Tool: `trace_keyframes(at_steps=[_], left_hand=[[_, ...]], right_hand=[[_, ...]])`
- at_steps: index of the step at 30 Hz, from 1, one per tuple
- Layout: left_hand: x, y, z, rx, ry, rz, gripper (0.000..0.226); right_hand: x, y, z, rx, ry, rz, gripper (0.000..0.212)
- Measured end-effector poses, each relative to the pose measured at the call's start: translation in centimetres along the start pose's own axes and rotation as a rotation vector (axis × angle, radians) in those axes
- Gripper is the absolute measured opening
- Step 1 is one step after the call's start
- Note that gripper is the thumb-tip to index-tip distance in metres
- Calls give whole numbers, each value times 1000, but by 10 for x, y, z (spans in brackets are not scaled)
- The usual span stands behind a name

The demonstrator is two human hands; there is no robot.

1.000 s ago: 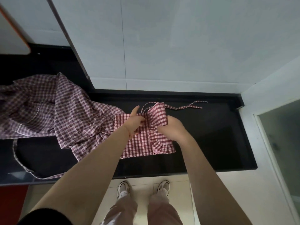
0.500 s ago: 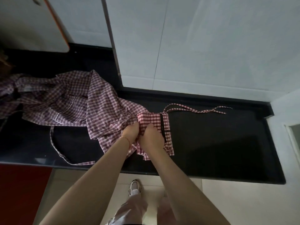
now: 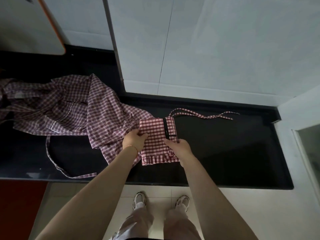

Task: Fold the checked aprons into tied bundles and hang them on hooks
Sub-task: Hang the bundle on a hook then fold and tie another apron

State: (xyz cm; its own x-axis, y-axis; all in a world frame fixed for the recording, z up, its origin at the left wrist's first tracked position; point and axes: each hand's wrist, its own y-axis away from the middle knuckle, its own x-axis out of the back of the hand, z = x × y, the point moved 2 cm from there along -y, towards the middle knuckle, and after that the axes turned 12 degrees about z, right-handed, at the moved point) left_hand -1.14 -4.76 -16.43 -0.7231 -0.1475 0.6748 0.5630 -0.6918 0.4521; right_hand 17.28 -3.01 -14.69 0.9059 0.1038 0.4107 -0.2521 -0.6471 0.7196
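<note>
A red-and-white checked apron (image 3: 155, 135), folded into a narrow rectangle with a black strip near its right edge, lies on the black counter (image 3: 225, 149). My left hand (image 3: 134, 140) grips its left edge. At the right edge, my right hand (image 3: 180, 147) pinches the cloth just below the black strip. The apron's ties (image 3: 204, 116) trail to the right across the counter. A heap of unfolded checked aprons (image 3: 69, 108) lies to the left, touching the folded one.
A loose tie (image 3: 57, 163) from the heap loops toward the counter's front edge. A white tiled wall (image 3: 207, 49) rises behind the counter. A white board with an orange rim (image 3: 34, 26) leans at the back left. My shoes (image 3: 140, 200) stand on the pale floor.
My hands have moved apart from the middle of the apron to its two side edges. The apron now lies flatter and wider, with the black strip fully shown.
</note>
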Motion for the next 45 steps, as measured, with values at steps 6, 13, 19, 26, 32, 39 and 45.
trace_keyframes(at_steps=[6, 13, 19, 26, 32, 39, 45], left_hand=[[4, 1, 4, -43, 30, 78, 60], [-18, 30, 49, -534, -226, 175, 41], [-92, 98, 72, -1051, -366, -112, 19], [-119, 85, 79, -542, -371, -318, 51], [-122, 78, 86, -186, -101, -300, 15], [-107, 81, 82, 300, 526, -485, 99], [-102, 84, 70, 389, 701, -378, 38]], right_hand=[[7, -7, -2, -29, -36, -189, 42], [96, -31, 4, 8, 287, -275, 40], [143, -51, 5, 61, 571, -223, 39], [131, -67, 7, 368, 669, -29, 9], [117, -35, 25, 830, 902, 299, 15], [93, 0, 74, 1125, 1052, 477, 60], [93, -1, 88, 1189, 999, 472, 56]])
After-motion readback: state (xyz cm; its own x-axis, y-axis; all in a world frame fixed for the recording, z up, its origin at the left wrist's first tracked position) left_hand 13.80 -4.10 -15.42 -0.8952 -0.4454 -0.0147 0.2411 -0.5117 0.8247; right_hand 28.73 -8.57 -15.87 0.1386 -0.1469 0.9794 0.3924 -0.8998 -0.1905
